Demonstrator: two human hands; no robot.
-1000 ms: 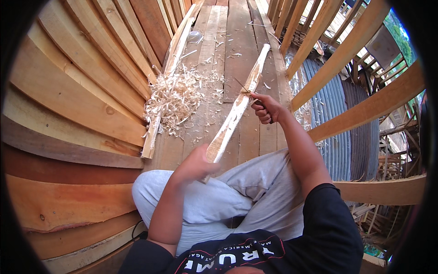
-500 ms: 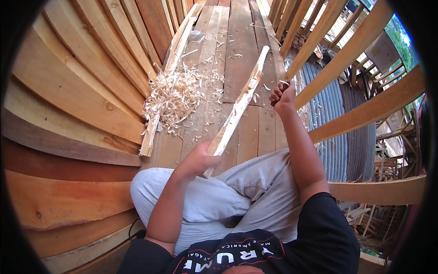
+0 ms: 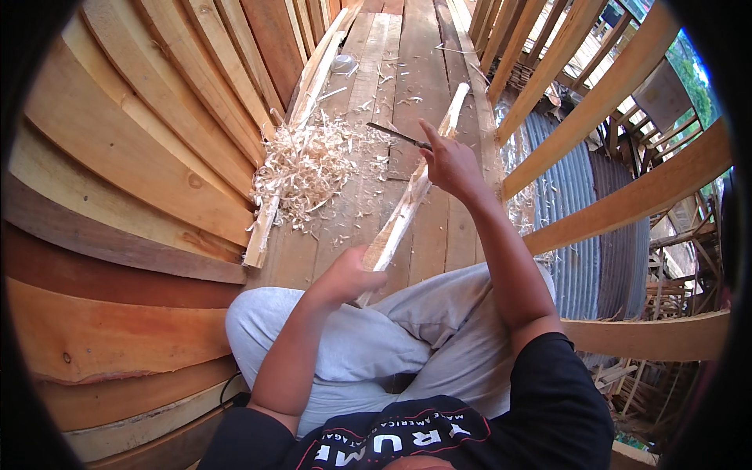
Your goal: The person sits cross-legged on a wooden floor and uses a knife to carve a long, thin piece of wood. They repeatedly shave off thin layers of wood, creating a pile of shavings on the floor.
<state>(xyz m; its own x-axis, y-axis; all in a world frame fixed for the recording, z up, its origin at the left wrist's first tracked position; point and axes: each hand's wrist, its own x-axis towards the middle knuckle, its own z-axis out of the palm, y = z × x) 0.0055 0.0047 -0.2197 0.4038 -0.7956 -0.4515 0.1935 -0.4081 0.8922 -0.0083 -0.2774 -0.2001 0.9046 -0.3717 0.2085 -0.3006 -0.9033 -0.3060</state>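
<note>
There is one knife (image 3: 401, 136), one wooden stick (image 3: 404, 208), one shavings heap (image 3: 301, 172).

black T-shirt (image 3: 509, 419); short black sleeves (image 3: 558, 384) ending near the elbows (image 3: 533, 319); white lettering (image 3: 385, 444) across the front; thin red outline (image 3: 482, 416) framing it; loose, creased light-grey trousers (image 3: 345, 337); both hands (image 3: 350, 278) bare

Stick (image 3: 403, 213) wht w/ brn patches | trousers (image 3: 356, 345) lt gry | shirt (image 3: 540, 399) blk

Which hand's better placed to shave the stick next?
Right, most likely: the right hand holds the knife and is at the stick's far half. The left hand has no blade and grips the near end, so it seems better suited to steadying.
</note>
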